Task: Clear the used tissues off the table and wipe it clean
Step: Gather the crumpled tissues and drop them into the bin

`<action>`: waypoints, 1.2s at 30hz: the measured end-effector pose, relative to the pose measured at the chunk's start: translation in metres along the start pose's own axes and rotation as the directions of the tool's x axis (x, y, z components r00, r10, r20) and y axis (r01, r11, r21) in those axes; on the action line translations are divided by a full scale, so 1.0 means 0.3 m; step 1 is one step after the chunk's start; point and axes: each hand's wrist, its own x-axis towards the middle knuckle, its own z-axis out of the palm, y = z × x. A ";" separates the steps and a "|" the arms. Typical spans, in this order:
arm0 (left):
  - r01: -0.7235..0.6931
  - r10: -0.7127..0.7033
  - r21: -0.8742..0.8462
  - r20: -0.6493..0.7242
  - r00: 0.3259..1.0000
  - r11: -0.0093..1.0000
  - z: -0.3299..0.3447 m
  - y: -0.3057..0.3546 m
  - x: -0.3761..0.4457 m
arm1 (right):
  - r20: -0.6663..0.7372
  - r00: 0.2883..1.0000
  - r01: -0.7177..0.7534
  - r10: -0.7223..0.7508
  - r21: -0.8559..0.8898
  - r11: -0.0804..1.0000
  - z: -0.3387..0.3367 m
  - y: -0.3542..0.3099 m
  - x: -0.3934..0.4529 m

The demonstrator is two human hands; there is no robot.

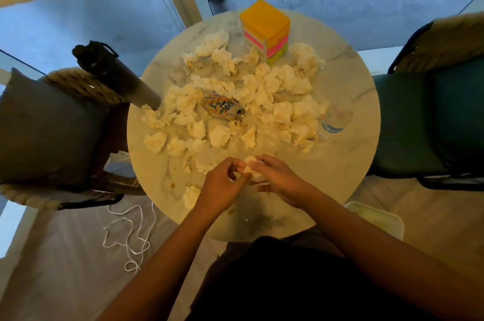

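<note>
A round marble table is strewn with several crumpled white tissues, some stained. Over its near edge my left hand and my right hand meet around one small tissue wad. The right hand's fingers curl over the wad; the left hand's thumb and fingers pinch at its left side. Another loose tissue lies just left of my left wrist. Brownish smears mark the tabletop near my hands.
A drink can lies on its side mid-table. A clear plastic bottle stands at the right, a coloured cube box at the far edge, a dark flask at the left. Chairs flank the table; a white bin sits low right.
</note>
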 end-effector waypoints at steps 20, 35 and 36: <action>-0.630 0.439 0.577 0.452 0.776 0.520 0.098 -0.141 0.209 | -0.666 0.743 0.182 -0.062 0.112 0.977 0.060 0.207 -0.227; -0.590 0.556 -0.047 0.401 0.728 0.806 0.065 -0.103 0.095 | -0.743 0.665 0.354 -0.077 0.223 0.908 0.102 0.284 -0.311; -0.586 0.557 -0.059 0.402 0.727 0.808 0.079 -0.097 0.087 | -0.748 0.660 0.338 -0.068 0.216 0.916 0.091 0.290 -0.322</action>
